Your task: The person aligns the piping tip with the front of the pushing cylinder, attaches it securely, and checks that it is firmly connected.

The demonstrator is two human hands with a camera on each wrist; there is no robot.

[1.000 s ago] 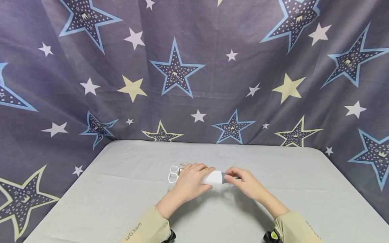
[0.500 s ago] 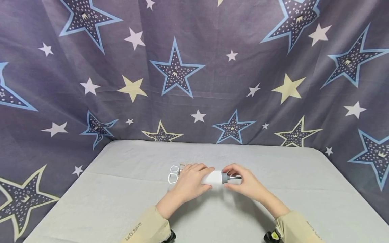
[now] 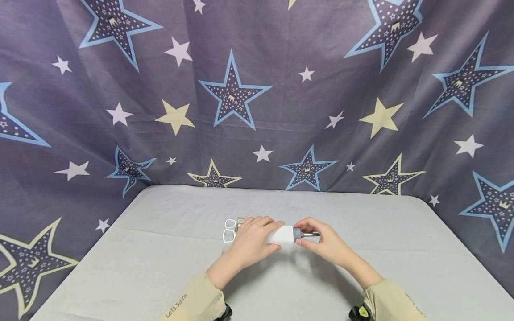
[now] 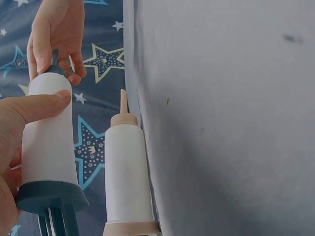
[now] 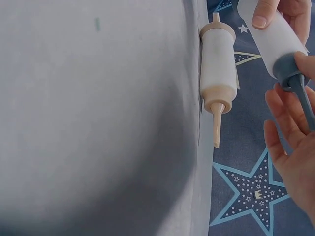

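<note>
My left hand [image 3: 252,238] grips the barrel of a white syringe-like dispenser [image 3: 284,234] held sideways above the table. Its thumb lies along the barrel in the left wrist view. A dark grey nozzle cap [image 3: 297,235] closes the right end, and a thin nozzle [image 5: 302,98] sticks out of it. Thumb and fingers of my right hand [image 3: 323,240] sit around that cap, the thumb pressed to it in the right wrist view. Dark rods [image 4: 56,221] extend from the flange at the other end. White loops [image 3: 229,235] show left of my left hand.
A second white dispenser with beige fittings [image 4: 127,172] appears beside the held one in both wrist views. The light grey table [image 3: 180,263] spreads around the hands. Behind it hangs a dark curtain with stars [image 3: 257,133].
My right hand's fingers have moved from pinching the thin nozzle to spreading around the wider cap, uncovering the nozzle. They stay there over the last half second. The left hand holds still.
</note>
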